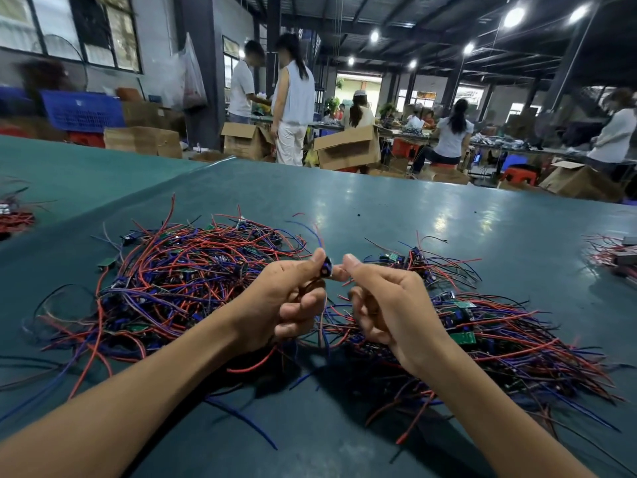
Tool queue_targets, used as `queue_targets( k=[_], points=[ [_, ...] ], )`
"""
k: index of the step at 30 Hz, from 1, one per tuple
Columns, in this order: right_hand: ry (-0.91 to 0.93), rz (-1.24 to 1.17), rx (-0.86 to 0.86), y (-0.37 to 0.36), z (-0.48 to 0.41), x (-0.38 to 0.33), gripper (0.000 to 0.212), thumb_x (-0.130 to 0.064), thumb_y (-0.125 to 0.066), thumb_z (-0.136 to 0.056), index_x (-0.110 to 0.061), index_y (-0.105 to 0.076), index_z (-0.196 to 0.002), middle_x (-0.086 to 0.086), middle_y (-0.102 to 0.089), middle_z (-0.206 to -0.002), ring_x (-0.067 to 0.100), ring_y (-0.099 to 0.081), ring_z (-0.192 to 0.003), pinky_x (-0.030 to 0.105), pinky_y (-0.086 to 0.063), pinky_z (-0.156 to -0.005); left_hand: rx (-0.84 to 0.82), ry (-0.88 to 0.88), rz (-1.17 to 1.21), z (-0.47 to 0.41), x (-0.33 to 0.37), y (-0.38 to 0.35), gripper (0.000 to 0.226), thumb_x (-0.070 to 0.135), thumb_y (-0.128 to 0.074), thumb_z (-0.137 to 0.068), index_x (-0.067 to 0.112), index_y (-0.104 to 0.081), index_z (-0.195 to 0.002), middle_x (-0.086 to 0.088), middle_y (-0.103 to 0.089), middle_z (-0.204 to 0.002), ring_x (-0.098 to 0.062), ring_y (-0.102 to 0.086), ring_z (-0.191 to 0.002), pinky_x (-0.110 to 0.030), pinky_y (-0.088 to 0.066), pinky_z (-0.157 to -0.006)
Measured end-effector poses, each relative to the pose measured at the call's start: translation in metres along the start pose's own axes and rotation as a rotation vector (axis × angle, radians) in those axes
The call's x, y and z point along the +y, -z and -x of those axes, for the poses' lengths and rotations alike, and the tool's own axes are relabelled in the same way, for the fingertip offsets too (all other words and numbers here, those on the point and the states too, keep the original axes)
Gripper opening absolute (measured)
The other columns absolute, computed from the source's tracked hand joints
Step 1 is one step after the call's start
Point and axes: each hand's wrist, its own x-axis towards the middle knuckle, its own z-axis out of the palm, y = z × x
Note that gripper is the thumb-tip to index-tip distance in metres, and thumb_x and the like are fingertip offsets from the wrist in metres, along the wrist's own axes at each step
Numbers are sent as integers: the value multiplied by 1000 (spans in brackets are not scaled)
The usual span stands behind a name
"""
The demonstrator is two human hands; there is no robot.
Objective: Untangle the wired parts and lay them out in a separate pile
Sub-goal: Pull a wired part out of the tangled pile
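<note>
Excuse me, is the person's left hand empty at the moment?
No, the left hand pinches a small dark wired part between thumb and forefinger, above the green table.

Mostly hidden dark part [326, 267] (pinched by left hand [286, 298], right hand [389, 305]), left-edge wire bundle [15, 219] cropped, right-edge wire bundle [613, 253] cropped

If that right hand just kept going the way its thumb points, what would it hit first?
The small dark blue wired part that the left hand pinches; the right hand seems almost on it, though depth is unclear.
</note>
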Motion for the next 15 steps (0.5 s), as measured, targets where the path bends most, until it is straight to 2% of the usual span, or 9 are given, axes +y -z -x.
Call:
queue_targets(
  k=[2, 4, 6, 7, 8, 10, 12, 15],
  points=[
    [-35, 5, -63, -1, 0, 2, 48, -47, -72, -82, -1, -73, -94, 2, -46, -57, 12, -37, -38, 13, -23, -37, -30, 51, -13, 2, 2, -2, 52, 53, -56, -97, 10, -56, -69, 4, -28, -45, -1, -20, -29, -8, -24, -31],
    [-17, -22, -101, 0, 0, 2, 45, -45, -74, -79, -4, -76, -98, 3, -47, -57, 12, -39, -39, 14, -25, -36, -46, 97, -39, 4, 6, -4, 57, 55, -48, -98, 15, -54, -58, 6, -28, -40, -1, -18, -26, -7, -23, -30],
    [7, -33, -135, 0, 1, 1, 36, -39, -75, -77, -16, -80, -103, 17, -57, -65, 10, -43, -42, 17, -29, -36, -72, 117, -83, 7, 9, -6, 61, 54, -42, -100, 16, -62, -58, 8, -32, -38, -1, -20, -24, -7, -23, -29],
    [19, -30, -147, 0, 1, 1, 34, -36, -76, -77, -18, -80, -105, 25, -64, -76, 10, -44, -43, 18, -31, -36, -85, 120, -110, 7, 9, -7, 63, 53, -38, -101, 16, -66, -59, 9, -34, -38, 0, -21, -24, -7, -22, -29],
    [32, -33, -152, 0, 0, 1, 33, -32, -76, -77, -17, -80, -106, 27, -67, -83, 10, -45, -44, 18, -33, -35, -90, 120, -129, 8, 8, -8, 64, 52, -36, -102, 17, -68, -59, 9, -34, -37, 0, -22, -23, -7, -22, -29],
    [49, -74, -135, 0, -1, 1, 33, -25, -76, -76, -10, -78, -106, 20, -69, -86, 11, -46, -44, 20, -35, -35, -76, 104, -139, 7, 7, -9, 61, 52, -40, -101, 16, -64, -57, 8, -33, -36, -2, -22, -23, -6, -21, -30],
    [43, -131, -90, 0, -2, 0, 38, -20, -76, -75, -4, -73, -109, 22, -71, -96, 13, -49, -48, 23, -38, -36, -75, 75, -114, 7, 5, -6, 53, 47, -47, -101, 14, -66, -64, 6, -37, -40, -1, -24, -25, -7, -23, -30],
    [15, -238, 2, 2, -4, -3, 29, -13, -74, -76, -8, -67, -104, 14, -68, -89, 19, -57, -63, 25, -37, -37, -51, 25, -58, 4, 1, 0, 32, 34, -59, -98, 8, -76, -104, 2, -48, -54, 0, -28, -32, -10, -27, -32]
  ],
)
